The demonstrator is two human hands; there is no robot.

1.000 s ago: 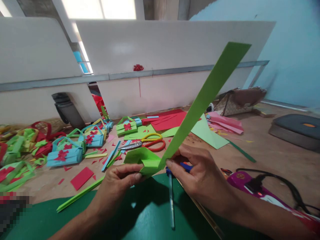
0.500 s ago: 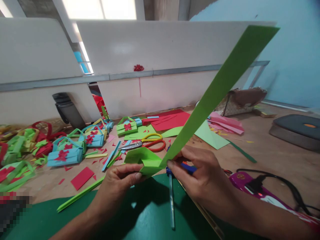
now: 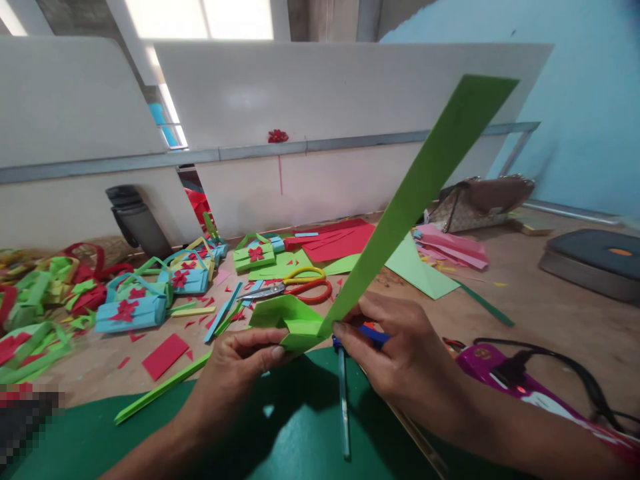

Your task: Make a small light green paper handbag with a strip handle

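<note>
My left hand [image 3: 239,360] pinches the folded lower end of a long green paper strip [image 3: 415,190], thumb on top. My right hand [image 3: 395,353] pinches the same strip just right of the fold, where it rises steeply up and to the right, above the table. Both hands hover over a dark green sheet [image 3: 280,433] at the near edge. A blue pen [image 3: 343,393] lies on that sheet under my right hand. Scissors with yellow and red handles [image 3: 295,285] lie just beyond my hands.
Several small paper bags with red flowers [image 3: 131,310] crowd the left of the table, among scraps and strips. Red sheets [image 3: 335,241], light green paper [image 3: 417,270] and pink strips [image 3: 450,247] lie farther back. A purple glue gun [image 3: 505,377] with cable lies at right. A white partition [image 3: 325,100] stands behind.
The free top end of the green strip swung up and right, then came back down and left. Both hands stayed pinched at the fold with hardly any shift.
</note>
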